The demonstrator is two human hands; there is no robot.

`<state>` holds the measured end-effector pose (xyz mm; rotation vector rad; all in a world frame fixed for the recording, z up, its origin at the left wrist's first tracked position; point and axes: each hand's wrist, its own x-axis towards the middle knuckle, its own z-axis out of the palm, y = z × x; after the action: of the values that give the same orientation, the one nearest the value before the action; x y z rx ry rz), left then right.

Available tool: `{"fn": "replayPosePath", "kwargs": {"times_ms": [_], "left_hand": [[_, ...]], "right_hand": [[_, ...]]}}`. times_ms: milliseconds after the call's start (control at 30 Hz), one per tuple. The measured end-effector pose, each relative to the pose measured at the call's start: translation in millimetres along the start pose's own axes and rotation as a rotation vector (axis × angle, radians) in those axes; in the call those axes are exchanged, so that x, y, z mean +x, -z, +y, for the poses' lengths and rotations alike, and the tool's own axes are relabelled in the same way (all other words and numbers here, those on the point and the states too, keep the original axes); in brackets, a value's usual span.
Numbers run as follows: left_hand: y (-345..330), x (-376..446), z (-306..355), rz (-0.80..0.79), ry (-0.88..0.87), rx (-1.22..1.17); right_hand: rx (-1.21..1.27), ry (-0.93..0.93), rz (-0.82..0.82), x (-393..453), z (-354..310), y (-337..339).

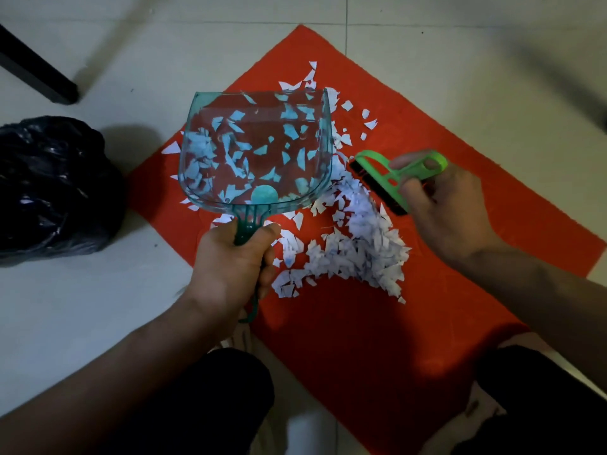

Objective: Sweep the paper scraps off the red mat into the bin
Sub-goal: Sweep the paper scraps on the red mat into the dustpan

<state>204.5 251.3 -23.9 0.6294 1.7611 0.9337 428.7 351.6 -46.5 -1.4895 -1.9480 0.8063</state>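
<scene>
Paper scraps [354, 244] lie heaped mid-mat [361, 339], at 4 o'clock from the dustpan [256, 149] gripped by the left hand [233, 267], while the right hand [440, 205] grips the brush [394, 178]; a brisk stroke could scatter them onto the floor [98, 307].

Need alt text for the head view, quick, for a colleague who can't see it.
Left hand grips a clear teal dustpan above a red mat; right hand holds a green brush beside a pile of white paper scraps. A black bin bag sits left on the tiled floor.
</scene>
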Motion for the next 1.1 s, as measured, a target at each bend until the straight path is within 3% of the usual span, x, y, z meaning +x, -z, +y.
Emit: {"fn": "replayPosePath", "kwargs": {"times_ms": [133,400,667,900,1100], "left_hand": [[10.5,-9.1,-7.4,0.013,-0.015,0.036],[30.6,-12.3,-10.1,0.013,-0.018,0.065],[24.1,-11.1,-15.0,0.018,0.029,0.055],[25.1,-11.2,-12.5,0.007,0.023,0.062],[26.0,-12.0,-13.5,0.008,0.025,0.068]], "right_hand": [[0.108,0.017,-0.046,-14.7,-13.3,-5.3],[0.352,-0.051,-0.368,-43.2,-23.5,-33.7],[0.225,-0.022,-0.644,-70.2,-30.3,-62.3],[0.153,0.044,-0.65,-67.7,-35.5,-67.3],[0.152,0.019,-0.408,-45.6,-23.8,-52.8]]}}
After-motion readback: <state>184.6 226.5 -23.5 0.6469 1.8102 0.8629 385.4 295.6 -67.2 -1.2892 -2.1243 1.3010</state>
